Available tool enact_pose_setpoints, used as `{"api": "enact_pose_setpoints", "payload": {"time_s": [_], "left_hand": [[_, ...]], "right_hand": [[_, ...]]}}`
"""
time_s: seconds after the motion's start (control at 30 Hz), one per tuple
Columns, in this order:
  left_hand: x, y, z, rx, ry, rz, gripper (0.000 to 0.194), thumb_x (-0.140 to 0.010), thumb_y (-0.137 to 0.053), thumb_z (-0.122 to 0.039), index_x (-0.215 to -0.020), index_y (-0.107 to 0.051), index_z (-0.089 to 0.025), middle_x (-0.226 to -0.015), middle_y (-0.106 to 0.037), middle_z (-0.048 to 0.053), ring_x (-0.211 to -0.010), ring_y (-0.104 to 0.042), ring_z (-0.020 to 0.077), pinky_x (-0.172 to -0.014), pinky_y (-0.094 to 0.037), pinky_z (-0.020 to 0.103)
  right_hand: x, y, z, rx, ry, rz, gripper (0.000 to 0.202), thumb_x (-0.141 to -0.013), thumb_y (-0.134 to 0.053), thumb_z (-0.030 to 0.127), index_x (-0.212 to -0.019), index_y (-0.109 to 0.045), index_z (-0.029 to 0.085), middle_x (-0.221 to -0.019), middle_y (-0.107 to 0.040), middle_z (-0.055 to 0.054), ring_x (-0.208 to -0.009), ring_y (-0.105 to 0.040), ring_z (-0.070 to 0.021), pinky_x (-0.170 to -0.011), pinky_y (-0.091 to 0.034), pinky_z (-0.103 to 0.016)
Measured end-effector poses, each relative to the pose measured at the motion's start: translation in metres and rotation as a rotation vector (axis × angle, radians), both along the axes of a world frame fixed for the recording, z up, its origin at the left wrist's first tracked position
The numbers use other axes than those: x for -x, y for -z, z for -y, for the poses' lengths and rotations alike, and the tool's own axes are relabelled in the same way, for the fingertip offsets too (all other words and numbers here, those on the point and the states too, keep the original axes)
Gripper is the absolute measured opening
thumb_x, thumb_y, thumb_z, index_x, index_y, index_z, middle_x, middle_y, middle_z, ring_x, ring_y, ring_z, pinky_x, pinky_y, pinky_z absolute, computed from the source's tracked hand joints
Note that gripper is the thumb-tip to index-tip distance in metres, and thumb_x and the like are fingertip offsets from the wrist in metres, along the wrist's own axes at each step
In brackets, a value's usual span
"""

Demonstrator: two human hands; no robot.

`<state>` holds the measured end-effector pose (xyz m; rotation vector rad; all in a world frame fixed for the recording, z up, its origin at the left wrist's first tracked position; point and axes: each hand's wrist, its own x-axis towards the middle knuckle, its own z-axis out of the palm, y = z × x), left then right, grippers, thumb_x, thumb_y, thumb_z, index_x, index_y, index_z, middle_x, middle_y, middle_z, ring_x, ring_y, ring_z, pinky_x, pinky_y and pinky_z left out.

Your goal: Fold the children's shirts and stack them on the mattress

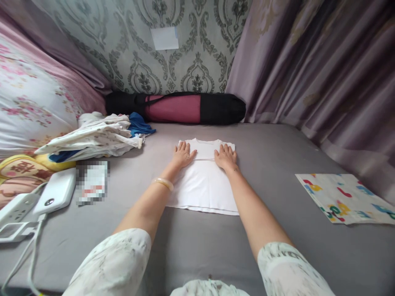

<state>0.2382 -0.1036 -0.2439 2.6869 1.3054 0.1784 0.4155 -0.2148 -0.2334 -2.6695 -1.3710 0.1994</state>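
Observation:
A white garment (205, 185) lies flat on the grey sheet in front of me, its neckline at the far end and its hem toward me. Across its upper part runs a crease or folded edge. My left hand (182, 155) rests palm down on the upper left corner, fingers spread. On the upper right corner lies my right hand (226, 157), also flat with its fingers apart. Neither hand grips the cloth. A pale bangle (163, 183) circles my left wrist.
Rumpled clothes (101, 137) are heaped at the left, near a power bank (58, 191), a power strip (18, 209) and cables. A black and red long bag (175, 108) lies along the wall. Cloth with colourful prints (348, 197) lies at the right.

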Motion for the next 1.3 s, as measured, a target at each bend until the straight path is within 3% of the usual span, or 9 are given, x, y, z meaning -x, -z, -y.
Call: {"api": "enact_pose_setpoints", "payload": {"time_s": [0.37,0.53,0.7,0.77,0.87,1.0,1.3], "left_hand": [[-0.001,0.003,-0.006,0.023,0.000,-0.061,0.077,-0.094,-0.012,-0.061,-0.151,-0.027,-0.011,-0.160,-0.019,0.016,-0.149,-0.012,0.0299,-0.117,-0.017,0.051],[0.000,-0.007,-0.006,0.078,0.024,-0.082,0.075,-0.094,-0.016,-0.061,-0.149,-0.028,-0.011,-0.160,-0.018,0.018,-0.148,-0.012,0.0323,-0.116,-0.018,0.054],[-0.010,-0.028,0.000,-0.056,0.057,-0.094,0.054,-0.092,-0.039,-0.047,-0.131,-0.050,-0.011,-0.142,-0.047,0.020,-0.136,-0.038,0.0326,-0.112,-0.025,0.050],[-0.019,-0.032,0.002,-0.126,0.106,-0.049,0.044,-0.090,-0.045,-0.035,-0.129,-0.052,-0.015,-0.138,-0.052,0.016,-0.131,-0.043,0.0283,-0.113,-0.025,0.045],[-0.032,-0.028,0.003,-0.128,0.209,-0.018,0.043,-0.093,-0.042,-0.032,-0.134,-0.047,-0.019,-0.144,-0.048,0.012,-0.136,-0.039,0.0241,-0.116,-0.021,0.043],[-0.038,-0.013,-0.003,-0.040,0.211,-0.023,0.062,-0.097,-0.028,-0.052,-0.145,-0.034,-0.013,-0.156,-0.031,0.015,-0.146,-0.023,0.0272,-0.118,-0.015,0.049],[-0.029,-0.004,-0.014,0.035,0.218,-0.004,0.066,-0.096,-0.023,-0.058,-0.149,-0.031,-0.019,-0.159,-0.026,0.010,-0.148,-0.017,0.0251,-0.119,-0.015,0.047]], "right_hand": [[-0.013,-0.008,0.007,0.070,-0.080,-0.052,0.068,-0.096,-0.020,0.054,-0.154,-0.022,0.019,-0.162,-0.014,-0.009,-0.146,-0.014,-0.0285,-0.115,-0.017,-0.047],[-0.020,-0.015,0.008,0.077,-0.110,-0.050,0.069,-0.094,-0.026,0.059,-0.153,-0.027,0.022,-0.161,-0.018,-0.008,-0.142,-0.022,-0.0333,-0.110,-0.024,-0.049],[-0.022,-0.024,0.007,-0.034,-0.195,0.063,0.052,-0.098,-0.026,0.046,-0.132,-0.055,0.018,-0.144,-0.046,-0.014,-0.131,-0.038,-0.0317,-0.109,-0.022,-0.051],[-0.020,-0.023,0.004,-0.115,-0.236,0.109,0.051,-0.100,-0.019,0.036,-0.129,-0.057,0.017,-0.141,-0.050,-0.013,-0.130,-0.041,-0.0277,-0.112,-0.016,-0.049],[-0.018,-0.014,-0.003,-0.119,-0.300,0.114,0.052,-0.101,-0.020,0.035,-0.141,-0.045,0.014,-0.152,-0.039,-0.013,-0.140,-0.029,-0.0245,-0.116,-0.009,-0.047],[-0.021,-0.004,-0.010,-0.041,-0.298,0.073,0.061,-0.100,-0.020,0.045,-0.151,-0.029,0.012,-0.160,-0.021,-0.011,-0.147,-0.015,-0.0257,-0.118,-0.006,-0.051],[-0.026,0.000,-0.008,-0.048,-0.287,0.025,0.065,-0.098,-0.021,0.052,-0.153,-0.027,0.017,-0.161,-0.017,-0.008,-0.147,-0.012,-0.0289,-0.116,-0.007,-0.059]]}}
